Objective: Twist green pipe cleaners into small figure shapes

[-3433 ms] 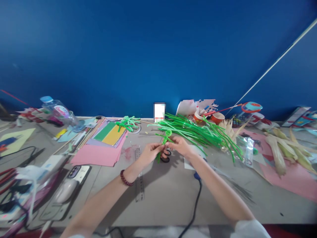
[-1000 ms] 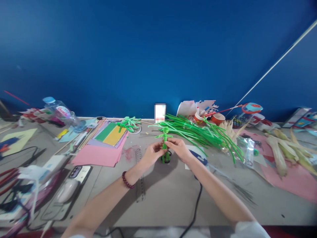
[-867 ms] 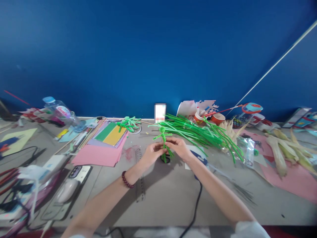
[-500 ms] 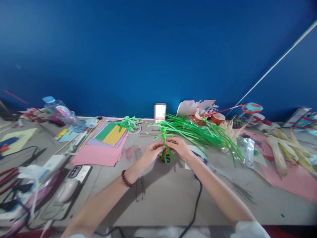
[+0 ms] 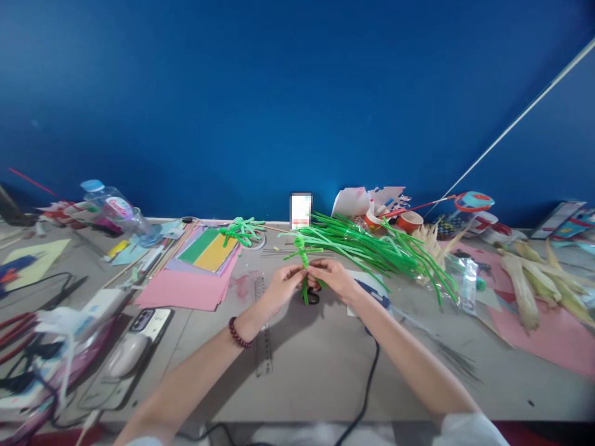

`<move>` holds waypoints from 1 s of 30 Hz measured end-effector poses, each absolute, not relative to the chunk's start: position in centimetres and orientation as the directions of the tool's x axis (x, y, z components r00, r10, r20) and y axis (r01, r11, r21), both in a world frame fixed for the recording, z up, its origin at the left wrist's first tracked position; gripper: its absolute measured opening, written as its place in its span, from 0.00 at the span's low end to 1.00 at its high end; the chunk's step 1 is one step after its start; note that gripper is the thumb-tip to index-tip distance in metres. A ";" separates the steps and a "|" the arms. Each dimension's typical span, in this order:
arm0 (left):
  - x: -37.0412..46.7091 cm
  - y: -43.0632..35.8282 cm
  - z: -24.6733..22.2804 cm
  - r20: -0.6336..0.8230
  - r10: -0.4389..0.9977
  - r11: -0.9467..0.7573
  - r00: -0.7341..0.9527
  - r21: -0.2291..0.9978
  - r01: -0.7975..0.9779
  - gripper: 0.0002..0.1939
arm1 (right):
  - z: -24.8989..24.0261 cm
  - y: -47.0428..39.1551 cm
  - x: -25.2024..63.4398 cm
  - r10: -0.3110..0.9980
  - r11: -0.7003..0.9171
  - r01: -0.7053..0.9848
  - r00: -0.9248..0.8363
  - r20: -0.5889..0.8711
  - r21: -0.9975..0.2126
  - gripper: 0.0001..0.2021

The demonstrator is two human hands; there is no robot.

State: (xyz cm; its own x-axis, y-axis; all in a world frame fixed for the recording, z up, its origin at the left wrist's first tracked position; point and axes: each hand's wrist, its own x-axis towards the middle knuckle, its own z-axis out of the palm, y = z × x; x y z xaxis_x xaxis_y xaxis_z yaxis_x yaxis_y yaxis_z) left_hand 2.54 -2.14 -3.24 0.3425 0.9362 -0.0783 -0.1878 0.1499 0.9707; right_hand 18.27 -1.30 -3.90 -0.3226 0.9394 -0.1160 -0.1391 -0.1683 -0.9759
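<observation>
A small green pipe-cleaner figure point(image 5: 302, 249) stands upright between my two hands, with a round head, two thin arms out to the sides and strands hanging below. My left hand point(image 5: 284, 286) pinches its middle from the left. From the right, my right hand point(image 5: 335, 279) grips the same part, its fingertips close to those of my left hand. Fingers hide part of the figure's lower body. Just beneath lies a small black ring-shaped item point(image 5: 313, 298), partly covered.
Green pipe cleaners point(image 5: 372, 244) lie behind on the right. Another green piece point(image 5: 242, 231) is at the back left, near pink paper point(image 5: 181, 290). A clear ruler point(image 5: 263, 341) lies by my left forearm; a black cable point(image 5: 370, 378) crosses the right side.
The figure has shifted slightly left and turned in my fingers. Its lower strands, spread apart before, now look bunched closer together. Both hands keep their hold.
</observation>
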 end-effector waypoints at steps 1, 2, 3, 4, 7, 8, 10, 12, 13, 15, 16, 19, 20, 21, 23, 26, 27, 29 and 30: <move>2.5 -2.1 -3.3 -0.057 0.945 0.118 0.323 0.978 -0.173 0.13 | -3.8 -1.3 18.3 0.930 -0.193 -0.104 -0.335 -0.149 -0.976 0.18; 2.4 -2.1 -3.4 -0.035 0.953 0.086 0.301 0.984 -0.157 0.12 | -3.7 -1.2 18.4 0.920 -0.218 -0.069 -0.347 -0.182 -0.973 0.18; 2.4 -2.1 -3.4 -0.016 0.961 0.057 0.277 0.988 -0.141 0.11 | -3.5 -1.2 18.5 0.909 -0.244 -0.039 -0.357 -0.214 -0.969 0.19; 2.3 -2.0 -3.5 -0.004 0.967 0.038 0.255 0.991 -0.129 0.11 | -3.5 -1.2 18.5 0.897 -0.269 -0.013 -0.367 -0.246 -0.963 0.20; 2.3 -2.0 -3.5 -0.025 0.979 0.053 0.200 0.989 -0.137 0.09 | -3.4 -1.1 18.7 0.855 -0.351 0.011 -0.403 -0.326 -0.936 0.22; 2.3 -2.0 -3.4 -0.041 0.981 0.071 0.187 0.986 -0.153 0.08 | -3.5 -1.1 18.8 0.840 -0.378 0.010 -0.418 -0.347 -0.926 0.22; 2.4 -2.0 -3.3 -0.070 0.983 0.105 0.172 0.974 -0.202 0.06 | -3.6 -1.1 18.8 0.824 -0.408 0.003 -0.430 -0.369 -0.913 0.22; 2.4 -2.0 -3.2 -0.086 0.983 0.125 0.160 0.959 -0.253 0.04 | -3.8 -1.1 18.7 0.833 -0.395 -0.001 -0.422 -0.357 -0.919 0.23; 2.4 -2.0 -3.2 -0.090 0.983 0.132 0.158 0.953 -0.272 0.04 | -4.0 -1.1 18.7 0.845 -0.374 -0.007 -0.414 -0.338 -0.927 0.23; 2.3 -2.0 -3.1 -0.089 0.981 0.138 0.175 0.946 -0.294 0.05 | -4.2 -1.2 18.6 0.865 -0.336 -0.030 -0.404 -0.297 -0.941 0.23; 2.3 -2.0 -3.1 -0.083 0.978 0.138 0.190 0.944 -0.299 0.07 | -4.3 -1.2 18.6 0.872 -0.325 -0.043 -0.399 -0.282 -0.945 0.23; 2.4 -2.0 -3.0 -0.097 0.977 0.157 0.192 0.930 -0.331 0.09 | -4.3 -1.3 18.4 0.883 -0.311 -0.091 -0.395 -0.252 -0.946 0.22; 2.4 -2.0 -3.1 -0.124 0.978 0.179 0.170 0.915 -0.361 0.09 | -4.2 -1.4 18.4 0.882 -0.314 -0.123 -0.404 -0.242 -0.941 0.21; 2.4 -1.9 -3.1 -0.159 0.976 0.205 0.147 0.893 -0.400 0.10 | -4.1 -1.5 18.3 0.878 -0.322 -0.163 -0.419 -0.230 -0.932 0.21; 2.4 -1.9 -3.2 -0.214 0.972 0.236 0.102 0.843 -0.484 0.11 | -3.8 -1.6 18.1 0.866 -0.348 -0.245 -0.454 -0.210 -0.905 0.20; 2.5 -1.9 -3.2 -0.209 0.977 0.203 0.050 0.825 -0.527 0.13 | -3.5 -1.8 17.7 0.861 -0.369 -0.295 -0.465 -0.205 -0.881 0.20; 2.5 -2.0 -3.2 -0.200 0.979 0.188 0.035 0.830 -0.525 0.13 | -3.5 -1.8 17.6 0.865 -0.365 -0.295 -0.457 -0.205 -0.883 0.21; 2.5 -2.1 -3.0 -0.188 0.982 0.167 0.013 0.838 -0.520 0.12 | -3.6 -1.9 17.5 0.876 -0.347 -0.293 -0.441 -0.196 -0.891 0.21; 2.5 -2.1 -2.9 -0.181 0.983 0.157 0.005 0.839 -0.520 0.11 | -3.7 -1.9 17.4 0.879 -0.339 -0.294 -0.438 -0.190 -0.894 0.21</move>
State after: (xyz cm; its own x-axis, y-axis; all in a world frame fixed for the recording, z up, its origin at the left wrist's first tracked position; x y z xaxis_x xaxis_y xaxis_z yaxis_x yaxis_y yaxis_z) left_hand 2.49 -2.11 -2.91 0.0045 0.9835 -0.1811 -0.5204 0.1569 0.8394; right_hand 17.44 -1.93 -3.69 -0.4378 0.8788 -0.1898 -0.2939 -0.3393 -0.8936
